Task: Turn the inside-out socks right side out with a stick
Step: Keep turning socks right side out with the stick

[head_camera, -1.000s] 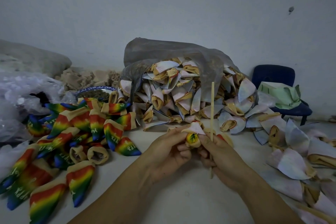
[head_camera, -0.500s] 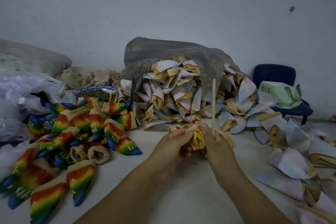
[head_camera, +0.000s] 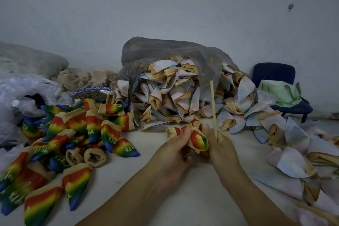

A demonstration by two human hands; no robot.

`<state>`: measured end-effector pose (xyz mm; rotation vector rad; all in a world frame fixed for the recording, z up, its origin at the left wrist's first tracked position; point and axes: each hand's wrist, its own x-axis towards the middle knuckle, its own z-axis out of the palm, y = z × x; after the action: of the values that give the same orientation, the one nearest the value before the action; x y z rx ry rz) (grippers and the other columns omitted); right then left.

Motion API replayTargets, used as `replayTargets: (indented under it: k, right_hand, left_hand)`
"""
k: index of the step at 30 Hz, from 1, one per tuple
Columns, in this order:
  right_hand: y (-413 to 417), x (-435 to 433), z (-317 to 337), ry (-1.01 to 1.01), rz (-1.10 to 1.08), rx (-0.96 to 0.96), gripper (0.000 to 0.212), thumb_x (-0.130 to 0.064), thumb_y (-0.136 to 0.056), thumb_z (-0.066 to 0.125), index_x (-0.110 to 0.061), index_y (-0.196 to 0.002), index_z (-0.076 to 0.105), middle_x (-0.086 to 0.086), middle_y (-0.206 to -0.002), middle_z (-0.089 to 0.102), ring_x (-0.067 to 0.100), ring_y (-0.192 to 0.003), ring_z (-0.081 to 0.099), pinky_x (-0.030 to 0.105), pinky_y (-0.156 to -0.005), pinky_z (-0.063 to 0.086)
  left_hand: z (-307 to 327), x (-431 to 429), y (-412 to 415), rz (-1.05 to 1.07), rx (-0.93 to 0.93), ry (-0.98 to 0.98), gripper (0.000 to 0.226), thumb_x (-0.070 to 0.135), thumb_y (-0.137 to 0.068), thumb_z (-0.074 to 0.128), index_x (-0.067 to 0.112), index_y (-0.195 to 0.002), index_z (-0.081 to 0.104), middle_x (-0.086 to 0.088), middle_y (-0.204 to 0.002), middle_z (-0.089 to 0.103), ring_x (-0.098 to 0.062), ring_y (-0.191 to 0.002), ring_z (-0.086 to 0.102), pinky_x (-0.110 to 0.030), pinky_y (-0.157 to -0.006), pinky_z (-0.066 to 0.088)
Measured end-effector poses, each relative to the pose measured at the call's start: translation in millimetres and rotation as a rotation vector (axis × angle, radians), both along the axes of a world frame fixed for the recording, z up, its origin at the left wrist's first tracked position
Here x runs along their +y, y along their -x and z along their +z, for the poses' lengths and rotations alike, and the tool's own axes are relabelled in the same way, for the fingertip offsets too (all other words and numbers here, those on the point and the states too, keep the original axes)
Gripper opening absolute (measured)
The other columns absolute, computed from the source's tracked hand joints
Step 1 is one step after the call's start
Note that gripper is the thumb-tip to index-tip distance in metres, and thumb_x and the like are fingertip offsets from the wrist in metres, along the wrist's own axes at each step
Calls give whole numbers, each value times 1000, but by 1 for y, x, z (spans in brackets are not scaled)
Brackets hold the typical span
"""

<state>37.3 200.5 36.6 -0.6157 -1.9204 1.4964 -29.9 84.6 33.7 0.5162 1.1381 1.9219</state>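
Note:
Both hands meet at the middle of the white table over one sock (head_camera: 199, 140), whose rainbow side now shows between tan cuff edges. My left hand (head_camera: 174, 149) grips the sock's left part with thumb and fingers. My right hand (head_camera: 221, 149) pinches its right edge and also holds a thin wooden stick (head_camera: 212, 106), which stands upright above the fingers. A heap of rainbow socks (head_camera: 73, 134) lies at the left. Pale inside-out socks (head_camera: 183, 97) spill from a grey plastic bag (head_camera: 165, 55) behind the hands.
More pale inside-out socks (head_camera: 293, 159) are scattered along the right. A blue-rimmed plate (head_camera: 91, 90) sits behind the rainbow heap, clear plastic bags (head_camera: 23, 93) at the far left. A blue chair (head_camera: 275, 77) with green fabric stands at the back right by the wall.
More of the sock's rainbow side has come out between my hands, and the pale inside has vanished. Both hands shifted slightly up and away; the stick stays upright in my right hand.

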Motion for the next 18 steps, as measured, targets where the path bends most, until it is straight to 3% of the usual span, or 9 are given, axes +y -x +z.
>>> replayTargets:
  k: [2,5,7,11,14,16,18]
  right_hand:
    - [-4,-1,4,-117,-33,55,46,-72,-70,43,-30,-79,57,-7,-72,65,-7,-68,59,7,-54,42]
    - [-5,-4,9,-265,-4,78,27,-66,-76,47,-42,-82,57,-11,-90,58,-6,-80,57,6,-63,44]
    - [-5,-7,10,-287,48,26,19,-56,-83,52,-39,-85,59,-8,-96,58,-8,-83,56,4,-65,43]
    - [-7,-7,11,-198,174,-14,16,-37,-91,58,-23,-94,66,-5,-84,61,-11,-61,56,7,-51,41]
    - [-8,-8,10,-104,226,-44,10,-33,-91,59,-24,-89,63,-8,-69,57,-8,-46,51,9,-42,37]
    - [-7,-10,9,-114,231,-97,9,-34,-92,57,-29,-84,60,-5,-71,62,-2,-51,55,15,-46,43]
    - [-7,-11,7,-146,232,-104,11,-36,-90,58,-33,-80,59,-6,-74,65,2,-60,60,18,-52,47]
  left_hand:
    - [0,-2,5,68,27,24,32,44,-84,65,15,-94,76,0,-74,57,-6,-61,48,-20,-57,37]
    - [1,-6,12,115,69,46,31,46,-79,69,15,-80,69,1,-62,47,-8,-56,41,-22,-55,33]
    - [2,-8,13,115,109,51,29,46,-81,66,18,-73,70,1,-58,43,-9,-53,39,-22,-53,33]
    - [4,-13,15,126,200,110,38,48,-85,60,10,-85,64,0,-55,41,-10,-53,37,-22,-53,32]
    - [4,-14,16,143,224,127,38,45,-91,55,12,-77,68,1,-55,45,-9,-52,42,-19,-53,40]
    - [3,-14,17,122,214,111,42,41,-95,52,20,-65,72,2,-55,53,-6,-52,53,-16,-54,48]
    - [3,-13,18,103,230,103,39,43,-93,51,19,-72,73,5,-63,66,-3,-63,64,-17,-65,54]
